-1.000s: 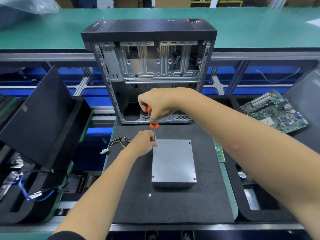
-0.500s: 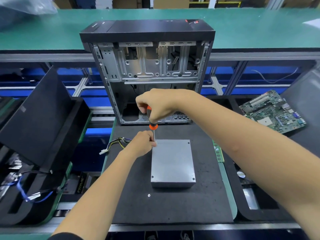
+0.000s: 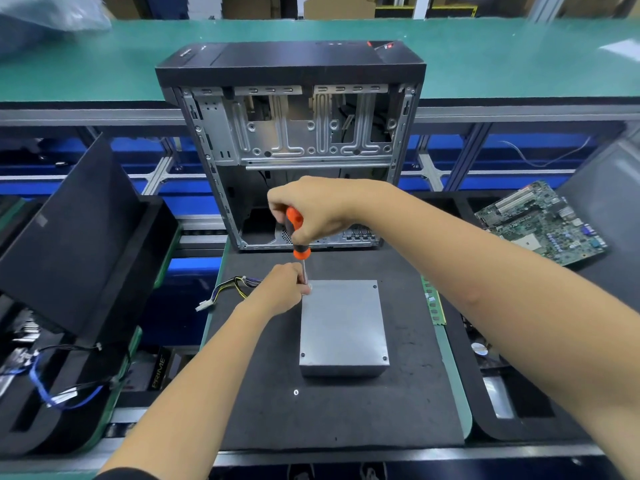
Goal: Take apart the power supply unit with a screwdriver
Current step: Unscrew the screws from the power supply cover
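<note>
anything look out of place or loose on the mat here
One small loose screw lies alone on the black mat, in front of the power supply unit. A green memory stick also lies along the mat's right edge. Nothing else looks odd.

An electronics teardown line in a factory workshop.
Behind the right grip [image 3: 311, 209] stood a gutted computer case [image 3: 294, 147] on a black foam mat [image 3: 346, 410]; beyond it ran a green conveyor belt [image 3: 485, 57] on aluminium framing. To the grip's right lay a bare motherboard [image 3: 543, 223]; to its left, foam trays [image 3: 69, 393] of cables.
</note>
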Available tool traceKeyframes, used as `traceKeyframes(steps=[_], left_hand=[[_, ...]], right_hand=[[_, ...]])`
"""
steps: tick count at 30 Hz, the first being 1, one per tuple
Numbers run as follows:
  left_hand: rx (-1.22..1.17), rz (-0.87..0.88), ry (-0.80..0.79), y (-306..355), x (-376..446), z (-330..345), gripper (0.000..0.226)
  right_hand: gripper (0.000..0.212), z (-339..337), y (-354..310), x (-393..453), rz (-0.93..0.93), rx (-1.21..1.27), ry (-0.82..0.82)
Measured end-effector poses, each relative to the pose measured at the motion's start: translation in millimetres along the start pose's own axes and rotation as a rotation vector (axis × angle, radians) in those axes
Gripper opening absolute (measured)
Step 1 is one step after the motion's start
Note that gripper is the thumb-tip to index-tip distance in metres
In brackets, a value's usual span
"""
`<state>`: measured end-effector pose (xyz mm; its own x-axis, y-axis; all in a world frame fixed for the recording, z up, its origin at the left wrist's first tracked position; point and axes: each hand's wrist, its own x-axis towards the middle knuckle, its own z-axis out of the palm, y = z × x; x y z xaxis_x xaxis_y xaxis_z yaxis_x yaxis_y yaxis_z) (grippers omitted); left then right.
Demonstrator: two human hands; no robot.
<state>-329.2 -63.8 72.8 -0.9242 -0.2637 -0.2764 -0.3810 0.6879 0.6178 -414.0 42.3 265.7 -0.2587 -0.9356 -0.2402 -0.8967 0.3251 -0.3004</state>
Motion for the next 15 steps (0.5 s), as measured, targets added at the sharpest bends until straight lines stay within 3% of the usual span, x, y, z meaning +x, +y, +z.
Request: traceKeyframes(steps=[4,7,11,15], left_hand=[[0.016,0.014,-0.004,0.7,-1.2,0.6,0.008],[0.047,0.028,-0.014,2.8,-3.0,-1.2,0.01],[0.061,0.115,0.072,1.7,-8.1,-4.7,0.009],[0.145,0.178,0.045,1.9,-8.6,-10.6,0.006]], right_hand=[[0.016,5.8,-3.3,0.3,0.058,0.04,0.02],[0.035,7.5,-1.8,5.1,0.164,-0.039,0.068],[0.011,6.6,5.1,4.9,0.088,-0.039,0.028],[0.027,3.4,7.6,-2.2,0.04,0.0,0.014]])
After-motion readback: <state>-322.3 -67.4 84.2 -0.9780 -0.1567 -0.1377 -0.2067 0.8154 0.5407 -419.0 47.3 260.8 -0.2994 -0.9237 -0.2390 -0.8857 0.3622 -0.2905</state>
